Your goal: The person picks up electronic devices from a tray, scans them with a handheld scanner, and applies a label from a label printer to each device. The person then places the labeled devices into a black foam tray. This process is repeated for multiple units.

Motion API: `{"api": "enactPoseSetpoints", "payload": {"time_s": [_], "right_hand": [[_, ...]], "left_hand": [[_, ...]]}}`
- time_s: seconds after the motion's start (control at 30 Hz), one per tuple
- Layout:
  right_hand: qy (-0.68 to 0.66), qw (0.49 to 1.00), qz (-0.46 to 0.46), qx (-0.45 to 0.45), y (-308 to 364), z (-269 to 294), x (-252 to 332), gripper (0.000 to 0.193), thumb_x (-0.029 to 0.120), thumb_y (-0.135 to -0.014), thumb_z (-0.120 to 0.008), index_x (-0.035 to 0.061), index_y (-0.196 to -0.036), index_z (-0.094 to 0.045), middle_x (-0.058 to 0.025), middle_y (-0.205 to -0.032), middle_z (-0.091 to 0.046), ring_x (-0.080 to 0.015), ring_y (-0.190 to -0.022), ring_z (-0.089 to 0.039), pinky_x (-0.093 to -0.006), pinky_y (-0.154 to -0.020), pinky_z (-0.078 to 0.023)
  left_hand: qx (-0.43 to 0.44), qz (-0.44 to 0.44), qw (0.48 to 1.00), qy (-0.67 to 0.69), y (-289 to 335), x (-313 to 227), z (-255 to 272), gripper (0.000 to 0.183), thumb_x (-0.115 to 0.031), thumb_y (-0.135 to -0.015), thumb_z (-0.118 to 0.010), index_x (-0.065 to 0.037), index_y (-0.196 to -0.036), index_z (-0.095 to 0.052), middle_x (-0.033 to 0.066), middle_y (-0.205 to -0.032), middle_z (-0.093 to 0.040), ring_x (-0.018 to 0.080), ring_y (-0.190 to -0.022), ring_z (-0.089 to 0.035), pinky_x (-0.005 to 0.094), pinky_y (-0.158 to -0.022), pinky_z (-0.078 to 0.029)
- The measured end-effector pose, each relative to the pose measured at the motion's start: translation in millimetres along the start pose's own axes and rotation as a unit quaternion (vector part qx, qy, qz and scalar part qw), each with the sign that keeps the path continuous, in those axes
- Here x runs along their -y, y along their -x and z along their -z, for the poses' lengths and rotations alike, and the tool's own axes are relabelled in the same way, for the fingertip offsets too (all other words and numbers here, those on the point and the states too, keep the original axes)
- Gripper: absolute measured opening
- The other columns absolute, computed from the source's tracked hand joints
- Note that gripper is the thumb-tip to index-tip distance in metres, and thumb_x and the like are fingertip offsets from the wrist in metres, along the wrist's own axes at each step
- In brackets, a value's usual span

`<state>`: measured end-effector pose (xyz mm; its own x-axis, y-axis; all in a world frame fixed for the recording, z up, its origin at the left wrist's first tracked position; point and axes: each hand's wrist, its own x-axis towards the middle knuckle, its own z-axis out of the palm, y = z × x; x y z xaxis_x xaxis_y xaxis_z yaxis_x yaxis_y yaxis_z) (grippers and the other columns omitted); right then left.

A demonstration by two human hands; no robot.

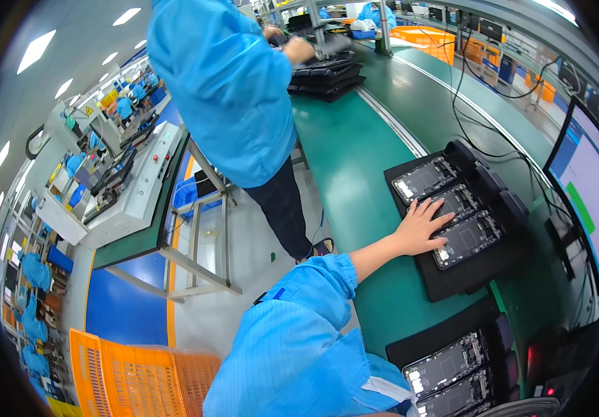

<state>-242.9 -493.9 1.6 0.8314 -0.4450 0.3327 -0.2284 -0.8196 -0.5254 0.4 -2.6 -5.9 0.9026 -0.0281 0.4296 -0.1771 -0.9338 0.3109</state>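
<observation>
My left hand [421, 229] reaches out over the green bench with its fingers spread, palm down. Its fingertips rest on the opened phones in a black padded tray [445, 283]. Three phones lie side by side there, their circuit boards and inner parts exposed: a far phone [424, 178], a middle phone [460, 201] partly under my fingers, and a near phone [467, 240] by the lowest fingertip. Closer to me, a second black tray [410, 347] bears at least two more opened phones [445, 361]. My right hand is not in view.
A co-worker in a blue smock [223, 90] stands at the bench's far left, hands at a stack of black trays [327, 73]. A monitor [584, 187] and loose cables [480, 132] are at right. Orange crates [139, 375] stand lower left, a machine table [146, 236] beyond.
</observation>
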Motion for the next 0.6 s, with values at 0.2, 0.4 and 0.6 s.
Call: {"api": "enactPoseSetpoints", "payload": {"time_s": [0.2,0.4,0.6], "right_hand": [[0.024,0.986,-0.040,0.157,-12.4,11.1,-11.6,0.038,0.025,-0.083,-0.050,-0.0057,-0.060,-0.054,-0.0186,-0.047,-0.047,-0.0246,-0.039,-0.038,-0.0398,-0.041,-0.033],[0.036,0.993,0.026,0.112,-15.2,12.1,5.9,0.038,0.023,-0.083,-0.050,-0.0058,-0.059,-0.053,-0.0189,-0.046,-0.045,-0.0260,-0.037,-0.037,-0.0403,-0.041,-0.033],[0.001,0.992,0.011,0.127,-14.7,8.9,-6.1,0.038,0.020,-0.082,-0.051,-0.0057,-0.055,-0.049,-0.0182,-0.043,-0.040,-0.0228,-0.036,-0.030,-0.0400,-0.039,-0.028]], "left_hand": [[0.014,0.013,1.000,-0.013,1.5,1.0,1.5,0.059,-0.040,-0.074,-0.050,-0.023,-0.129,-0.036,0.0153,-0.137,-0.023,0.0390,-0.124,-0.022,0.0558,-0.100,-0.012],[0.009,0.007,1.000,-0.022,0.4,1.5,-1.7,0.059,-0.041,-0.074,-0.049,-0.024,-0.129,-0.036,0.0146,-0.137,-0.022,0.0389,-0.124,-0.022,0.0556,-0.100,-0.012],[0.005,0.005,1.000,-0.022,1.4,2.3,-2.7,0.058,-0.042,-0.075,-0.048,-0.024,-0.129,-0.036,0.0148,-0.137,-0.023,0.0391,-0.124,-0.022,0.0556,-0.100,-0.011]]}}
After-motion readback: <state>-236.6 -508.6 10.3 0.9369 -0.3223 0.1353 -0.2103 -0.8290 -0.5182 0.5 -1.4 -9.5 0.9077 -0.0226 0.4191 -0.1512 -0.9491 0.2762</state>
